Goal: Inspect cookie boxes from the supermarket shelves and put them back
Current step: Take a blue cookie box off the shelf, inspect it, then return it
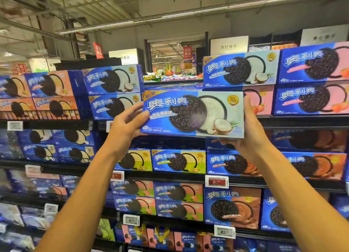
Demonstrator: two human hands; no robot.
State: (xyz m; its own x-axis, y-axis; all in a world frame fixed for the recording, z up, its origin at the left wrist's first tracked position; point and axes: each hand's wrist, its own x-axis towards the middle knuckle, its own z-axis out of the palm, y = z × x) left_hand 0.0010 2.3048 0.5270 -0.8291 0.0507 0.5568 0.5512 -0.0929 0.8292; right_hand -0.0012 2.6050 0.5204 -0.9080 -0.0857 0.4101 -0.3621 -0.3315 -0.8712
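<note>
I hold a blue and pale-green cookie box [192, 113] with a coconut picture up in front of the top shelf, its front face toward me. My left hand [127, 123] grips its left end, thumb on the front and fingers behind. My right hand [252, 128] grips the right end, fingers curled round the edge and under the lower corner. Behind the box is a gap in the top shelf between two stacked coconut boxes [113, 91] on the left and another coconut box [240, 68] on the right.
Shelves [283, 122] full of similar blue cookie boxes fill the view on several levels, with price tags [216, 181] on the rails. Pink boxes [311, 80] stand at the top right, orange ones [47, 95] at the top left. A store aisle shows beyond the gap.
</note>
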